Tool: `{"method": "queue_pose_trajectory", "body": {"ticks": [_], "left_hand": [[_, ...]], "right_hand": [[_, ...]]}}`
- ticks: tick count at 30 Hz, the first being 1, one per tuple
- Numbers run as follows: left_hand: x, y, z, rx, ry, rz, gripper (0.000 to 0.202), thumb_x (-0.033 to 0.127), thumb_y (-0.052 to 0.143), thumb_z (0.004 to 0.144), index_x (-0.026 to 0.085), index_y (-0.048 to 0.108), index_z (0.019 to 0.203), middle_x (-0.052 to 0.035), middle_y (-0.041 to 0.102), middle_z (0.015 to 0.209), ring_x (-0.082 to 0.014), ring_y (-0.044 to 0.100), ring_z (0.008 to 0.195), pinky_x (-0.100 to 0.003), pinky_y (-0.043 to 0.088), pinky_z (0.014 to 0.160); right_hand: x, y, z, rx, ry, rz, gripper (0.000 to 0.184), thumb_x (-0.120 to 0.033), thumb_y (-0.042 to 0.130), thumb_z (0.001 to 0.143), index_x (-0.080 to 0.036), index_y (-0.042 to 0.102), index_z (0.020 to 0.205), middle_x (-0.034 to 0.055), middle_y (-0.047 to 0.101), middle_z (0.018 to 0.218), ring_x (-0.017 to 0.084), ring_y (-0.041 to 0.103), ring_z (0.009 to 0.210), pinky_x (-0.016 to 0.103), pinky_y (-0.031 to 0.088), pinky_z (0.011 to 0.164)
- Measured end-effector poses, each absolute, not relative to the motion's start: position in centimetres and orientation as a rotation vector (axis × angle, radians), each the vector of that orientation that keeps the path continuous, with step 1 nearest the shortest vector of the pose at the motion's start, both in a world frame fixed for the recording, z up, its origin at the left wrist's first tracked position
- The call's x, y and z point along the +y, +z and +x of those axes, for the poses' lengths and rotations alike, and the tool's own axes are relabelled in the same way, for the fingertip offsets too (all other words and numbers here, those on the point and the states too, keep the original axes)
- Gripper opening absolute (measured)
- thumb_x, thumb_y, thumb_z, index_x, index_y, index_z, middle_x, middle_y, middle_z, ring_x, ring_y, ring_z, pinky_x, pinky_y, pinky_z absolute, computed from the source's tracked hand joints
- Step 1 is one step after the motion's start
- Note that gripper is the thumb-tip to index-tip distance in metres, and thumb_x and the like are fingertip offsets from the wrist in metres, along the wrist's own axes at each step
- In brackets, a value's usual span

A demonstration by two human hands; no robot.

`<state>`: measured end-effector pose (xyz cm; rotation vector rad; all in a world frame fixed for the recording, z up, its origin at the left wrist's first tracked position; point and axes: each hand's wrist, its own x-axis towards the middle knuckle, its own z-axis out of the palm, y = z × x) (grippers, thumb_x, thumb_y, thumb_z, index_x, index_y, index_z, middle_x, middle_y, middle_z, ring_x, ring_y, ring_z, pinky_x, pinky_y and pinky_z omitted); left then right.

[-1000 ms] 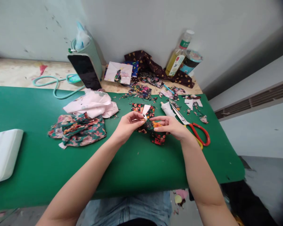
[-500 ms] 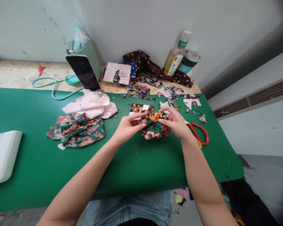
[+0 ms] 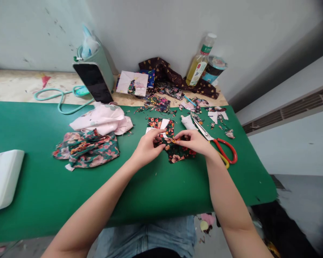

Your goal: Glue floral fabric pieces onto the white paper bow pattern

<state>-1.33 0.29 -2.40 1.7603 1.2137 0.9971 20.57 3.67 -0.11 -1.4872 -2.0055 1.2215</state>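
Observation:
Between my hands is a dark green floral fabric piece [image 3: 176, 154], its lower edge hanging towards me over the green mat. My right hand [image 3: 192, 141] pinches its upper part between thumb and fingers. At the fabric's left edge my left hand [image 3: 150, 146] has its thumb and forefinger closed on it. Just behind lies a square patch [image 3: 154, 123] of floral print with white strips, partly covered by my left fingers. Scissors [image 3: 225, 147] with red and yellow handles rest right of my right hand, blades beside a small white roll [image 3: 187, 122].
Crumpled floral cloth [image 3: 94, 150] and pale pink cloth [image 3: 102, 119] lie to the left. A phone [image 3: 93, 81] leans on a pale green holder [image 3: 104, 59]. Fabric scraps [image 3: 160, 102], a bottle [image 3: 198, 66] and a lidded cup [image 3: 214, 68] line the back. A white block [image 3: 5, 179] sits far left.
My right hand has turned over and shifted slightly left, drawing the fabric's orange-flowered part inward. More of the patch behind, the white roll and the scissor blades now shows.

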Motion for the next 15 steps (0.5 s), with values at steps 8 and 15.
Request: {"method": "queue_pose_trajectory", "body": {"ticks": [8, 15], "left_hand": [[1.0, -2.7, -2.3, 1.354, 0.997, 1.874, 0.044, 0.006, 0.061, 0.075, 0.017, 0.061, 0.118, -0.0092, 0.062, 0.114, -0.0187, 0.064, 0.094, -0.035, 0.055, 0.085], [0.8, -2.6, -2.3, 1.378, 0.932, 1.926, 0.043, 0.005, 0.056, 0.076, 0.015, 0.060, 0.118, -0.0109, 0.061, 0.116, -0.0209, 0.063, 0.102, -0.038, 0.053, 0.092]], "right_hand": [[3.7, -0.2, 20.3, -2.117, 1.143, -1.276, 0.017, -0.016, 0.060, 0.080, -0.020, 0.075, 0.088, 0.0051, 0.076, 0.095, 0.021, 0.069, 0.092, 0.036, 0.049, 0.090], [3.5, -0.2, 19.4, -2.084, 1.136, -1.003, 0.030, -0.012, 0.053, 0.082, -0.025, 0.078, 0.092, 0.0038, 0.074, 0.102, 0.019, 0.068, 0.097, 0.035, 0.051, 0.091]]}}
